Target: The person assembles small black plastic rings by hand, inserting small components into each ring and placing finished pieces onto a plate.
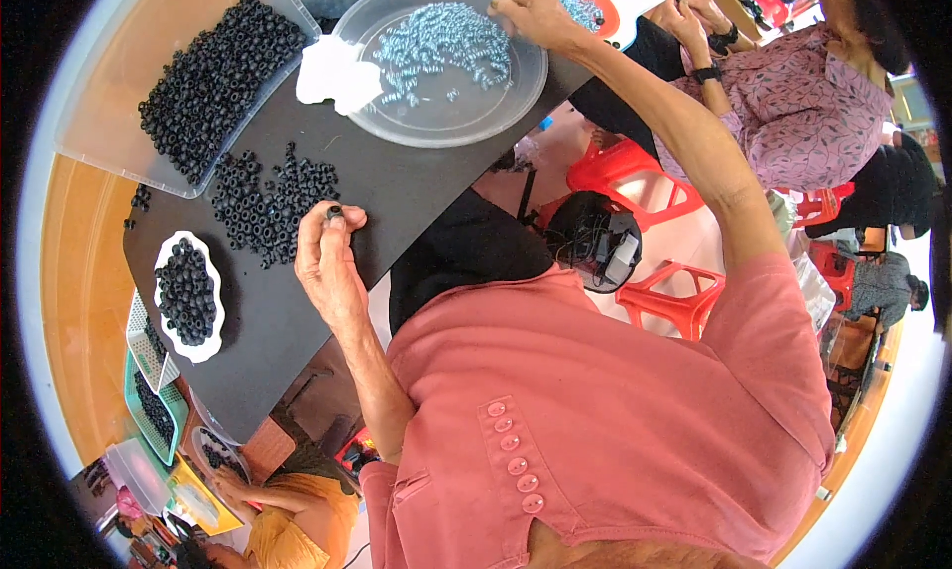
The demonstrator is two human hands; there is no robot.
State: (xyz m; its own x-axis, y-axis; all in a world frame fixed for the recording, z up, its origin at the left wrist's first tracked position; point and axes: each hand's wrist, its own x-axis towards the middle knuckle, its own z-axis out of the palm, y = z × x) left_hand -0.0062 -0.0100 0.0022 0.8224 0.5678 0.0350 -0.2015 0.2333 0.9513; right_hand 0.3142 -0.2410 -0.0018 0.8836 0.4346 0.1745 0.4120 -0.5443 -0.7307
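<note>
**Black ring pinched in left fingers; right fingers at the springs**

One black ring [334, 212] is gripped by the left hand [329, 263]. Fingers are clamped on it: ring sits right at the tips, between thumb and index finger, hole end facing up. It is held above the dark surface [248, 371], just beside the loose rings [273, 204], not in contact with the pile.

The right hand [540, 19] is placed at the round clear tray [446, 135]. Fingers are bunched together, tips inside the rim, at the right-hand edge of the springs [446, 38]. Whether a spring is pinched cannot be told; tips too small to read.

Around the hands: white cloth [339, 75] is draped at the tray's left rim. A clear bin [94, 113] is set up-left of the loose rings, part filled with the same black stock. A white scalloped dish [204, 352] is placed left of the left hand, heaped with more. An orange-red plate [610, 8], also carrying springs, is located just past the right hand.
</note>
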